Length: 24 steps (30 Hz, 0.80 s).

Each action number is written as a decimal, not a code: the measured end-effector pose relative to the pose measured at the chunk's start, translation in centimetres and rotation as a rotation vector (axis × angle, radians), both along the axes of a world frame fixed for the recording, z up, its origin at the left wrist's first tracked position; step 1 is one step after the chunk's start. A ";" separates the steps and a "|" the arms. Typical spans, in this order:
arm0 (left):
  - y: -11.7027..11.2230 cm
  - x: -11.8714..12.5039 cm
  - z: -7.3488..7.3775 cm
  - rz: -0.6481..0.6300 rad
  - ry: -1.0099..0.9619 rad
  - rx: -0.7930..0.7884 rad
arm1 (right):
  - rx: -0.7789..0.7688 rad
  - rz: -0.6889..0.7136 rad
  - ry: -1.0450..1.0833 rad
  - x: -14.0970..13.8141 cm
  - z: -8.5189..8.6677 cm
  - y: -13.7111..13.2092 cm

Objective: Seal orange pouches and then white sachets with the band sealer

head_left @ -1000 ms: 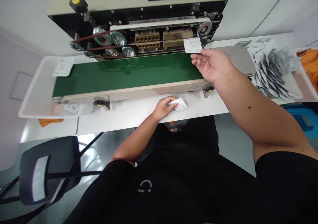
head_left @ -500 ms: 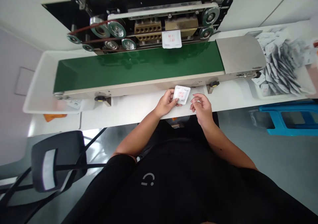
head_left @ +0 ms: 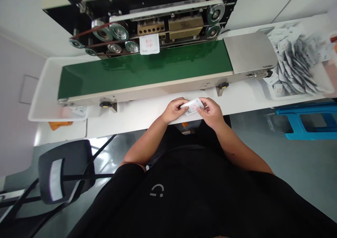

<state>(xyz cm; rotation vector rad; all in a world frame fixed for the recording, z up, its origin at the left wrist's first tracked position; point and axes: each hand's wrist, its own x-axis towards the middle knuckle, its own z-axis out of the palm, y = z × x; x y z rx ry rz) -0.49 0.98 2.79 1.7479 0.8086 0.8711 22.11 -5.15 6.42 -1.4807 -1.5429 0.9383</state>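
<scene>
A small white sachet [head_left: 193, 106] with red print is held between my two hands, over the table strip in front of the conveyor. My left hand [head_left: 176, 110] pinches its left end, thumb on top. On the right end, my right hand [head_left: 211, 112] grips it with the thumb over the face and fingers behind. Another white sachet [head_left: 149, 44] hangs by its upper edge in the band sealing machine [head_left: 181, 25], its lower part over the green conveyor belt [head_left: 147, 71].
To the right, a white tray [head_left: 329, 85] holds a heap of sachets [head_left: 296, 62] beside the conveyor's metal end plate [head_left: 249, 53]. A white bin [head_left: 39, 101] stands under the conveyor's left end. A black chair [head_left: 65, 171] is at lower left, a blue stool [head_left: 297, 125] at right.
My right hand has closed on the sachet's right end, and the sachet has turned and tilted between both hands. The sachet in the machine has travelled left.
</scene>
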 end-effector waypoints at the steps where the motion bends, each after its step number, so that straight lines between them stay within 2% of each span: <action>1: 0.0 0.0 0.2 -0.023 0.003 -0.002 | -0.055 0.051 -0.062 0.5 0.6 0.3; 4: -0.1 0.0 0.3 -0.075 0.014 0.003 | -0.201 0.219 -0.202 2.1 2.6 1.6; 9: -0.1 0.2 0.2 -0.192 0.070 0.013 | -0.318 0.423 -0.397 2.7 6.1 3.4; 11: -0.1 0.2 0.1 -0.173 0.047 -0.020 | -0.392 0.490 -0.451 2.9 7.4 4.1; 13: -0.1 0.2 -0.2 -0.107 -0.035 -0.079 | -0.439 0.477 -0.377 3.8 8.8 4.9; 15: 0.0 0.3 -0.5 -0.043 -0.132 -0.132 | -0.451 0.356 -0.152 5.3 10.2 6.3; 19: 0.0 0.3 -0.8 -0.040 -0.181 -0.166 | -0.265 -0.103 0.353 8.3 12.4 10.1; 21: 0.0 0.3 -0.7 -0.049 -0.165 -0.163 | -0.174 -0.285 0.495 8.9 13.1 12.1; 24: 0.0 0.3 -0.6 -0.039 -0.147 -0.150 | -0.178 -0.437 0.596 8.8 13.7 14.2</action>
